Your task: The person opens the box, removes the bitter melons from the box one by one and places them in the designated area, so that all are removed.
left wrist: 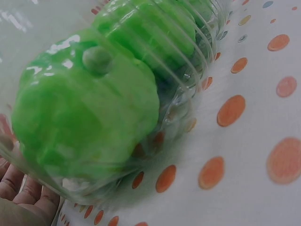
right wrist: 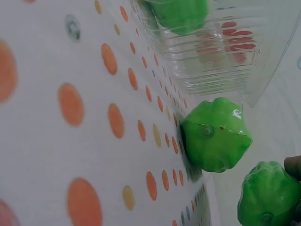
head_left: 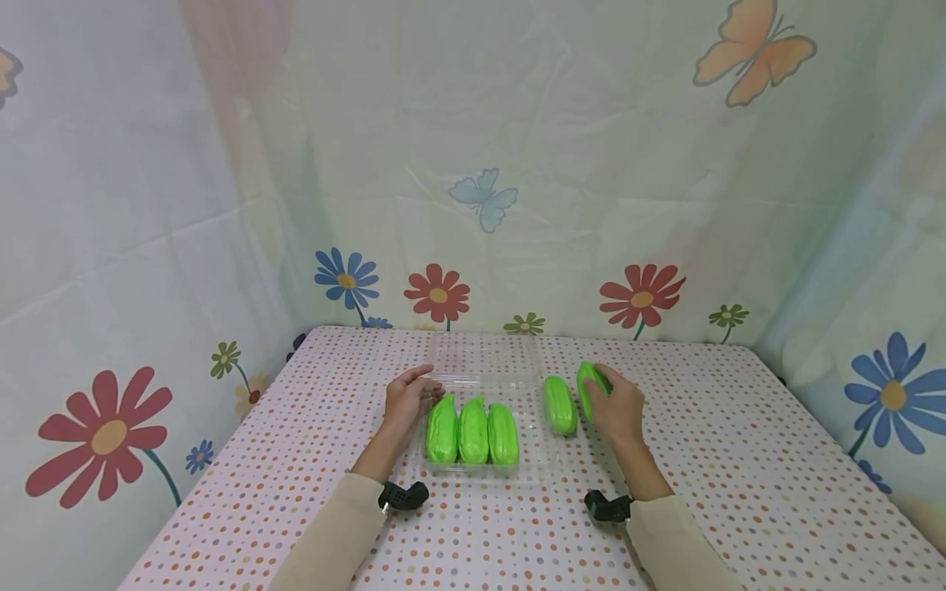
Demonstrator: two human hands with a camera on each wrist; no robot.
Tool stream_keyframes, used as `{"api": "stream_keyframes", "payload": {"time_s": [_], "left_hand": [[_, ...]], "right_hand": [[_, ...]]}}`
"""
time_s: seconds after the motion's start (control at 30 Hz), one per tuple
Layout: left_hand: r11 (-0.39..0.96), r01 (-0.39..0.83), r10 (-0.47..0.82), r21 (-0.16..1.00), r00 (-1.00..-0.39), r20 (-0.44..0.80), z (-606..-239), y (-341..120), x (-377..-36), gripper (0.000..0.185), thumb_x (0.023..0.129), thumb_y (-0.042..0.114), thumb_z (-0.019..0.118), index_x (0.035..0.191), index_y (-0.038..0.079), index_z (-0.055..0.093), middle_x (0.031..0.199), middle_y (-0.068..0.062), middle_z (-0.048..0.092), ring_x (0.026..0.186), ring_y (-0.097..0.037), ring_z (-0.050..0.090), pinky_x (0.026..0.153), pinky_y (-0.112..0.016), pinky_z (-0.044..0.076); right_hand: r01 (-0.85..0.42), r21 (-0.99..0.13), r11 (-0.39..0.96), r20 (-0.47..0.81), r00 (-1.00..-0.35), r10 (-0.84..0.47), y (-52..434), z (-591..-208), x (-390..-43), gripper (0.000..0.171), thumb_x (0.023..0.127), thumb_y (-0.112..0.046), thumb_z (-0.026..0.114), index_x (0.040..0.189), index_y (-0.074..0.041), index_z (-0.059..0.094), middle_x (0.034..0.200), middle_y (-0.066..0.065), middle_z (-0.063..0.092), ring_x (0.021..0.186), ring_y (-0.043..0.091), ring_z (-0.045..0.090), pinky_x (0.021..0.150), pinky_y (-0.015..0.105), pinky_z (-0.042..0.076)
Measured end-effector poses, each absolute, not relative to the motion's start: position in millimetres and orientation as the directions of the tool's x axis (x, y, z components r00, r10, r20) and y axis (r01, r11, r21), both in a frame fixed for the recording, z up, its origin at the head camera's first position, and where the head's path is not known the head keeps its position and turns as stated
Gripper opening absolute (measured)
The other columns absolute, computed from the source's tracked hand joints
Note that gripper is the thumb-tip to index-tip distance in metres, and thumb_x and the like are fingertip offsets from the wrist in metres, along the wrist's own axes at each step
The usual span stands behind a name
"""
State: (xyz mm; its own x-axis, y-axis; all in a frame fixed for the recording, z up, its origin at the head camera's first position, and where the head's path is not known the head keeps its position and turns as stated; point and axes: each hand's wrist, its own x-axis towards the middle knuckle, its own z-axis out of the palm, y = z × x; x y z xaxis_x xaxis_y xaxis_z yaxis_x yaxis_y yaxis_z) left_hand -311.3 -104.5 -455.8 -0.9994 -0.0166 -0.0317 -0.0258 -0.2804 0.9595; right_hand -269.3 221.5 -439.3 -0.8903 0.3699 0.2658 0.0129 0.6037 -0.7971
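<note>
In the head view a clear plastic clamshell box [head_left: 528, 435] lies with its lid [head_left: 484, 353] folded back. Three long green toy bitter melons [head_left: 473, 431] sit side by side in its left part. My left hand [head_left: 405, 404] is at the box's back left corner, fingers loosely extended against the side wall; the left wrist view shows them by the wall, beside a melon [left wrist: 89, 113]. Another melon [head_left: 560, 405] lies on the table just right of the box. My right hand [head_left: 619, 408] grips a fifth melon [head_left: 589, 390], raised off the table in the right wrist view [right wrist: 268, 195].
A dotted cloth [head_left: 739, 476] covers the table. Behind it and along both sides hangs a pale curtain [head_left: 576, 205] printed with flowers and butterflies. A black wrist camera [head_left: 402, 495] is strapped to the left wrist, and a second one [head_left: 608, 506] to the right.
</note>
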Motion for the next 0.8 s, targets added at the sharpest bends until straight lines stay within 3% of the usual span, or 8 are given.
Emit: {"api": "stream_keyframes", "payload": {"time_s": [0.3, 0.8], "left_hand": [[-0.284, -0.005, -0.013, 0.959, -1.000, -0.009, -438.5, -103.4, -295.2, 0.040, 0.095, -0.004, 0.053, 0.134, -0.007, 0.059, 0.099, -0.023, 0.071, 0.094, -0.033, 0.073, 0.100, -0.053, 0.054], [-0.266, -0.012, -0.015, 0.964, -1.000, -0.017, -454.0, -104.0, -308.2, 0.040, 0.096, -0.003, 0.054, 0.136, -0.005, 0.057, 0.101, -0.026, 0.071, 0.093, -0.032, 0.073, 0.097, -0.051, 0.056]], "right_hand": [[0.009, -0.781, 0.625, 0.252, -0.910, 0.329, 223.6, -444.2, -270.6, 0.048, 0.105, -0.019, 0.052, 0.148, 0.002, 0.048, 0.149, 0.029, 0.046, 0.140, 0.046, 0.042, 0.115, 0.059, 0.037], [0.014, -0.768, 0.640, 0.210, -0.939, 0.272, 225.6, -454.6, -272.5, 0.049, 0.106, -0.022, 0.052, 0.149, 0.001, 0.045, 0.149, 0.029, 0.046, 0.139, 0.046, 0.043, 0.115, 0.060, 0.036]]}}
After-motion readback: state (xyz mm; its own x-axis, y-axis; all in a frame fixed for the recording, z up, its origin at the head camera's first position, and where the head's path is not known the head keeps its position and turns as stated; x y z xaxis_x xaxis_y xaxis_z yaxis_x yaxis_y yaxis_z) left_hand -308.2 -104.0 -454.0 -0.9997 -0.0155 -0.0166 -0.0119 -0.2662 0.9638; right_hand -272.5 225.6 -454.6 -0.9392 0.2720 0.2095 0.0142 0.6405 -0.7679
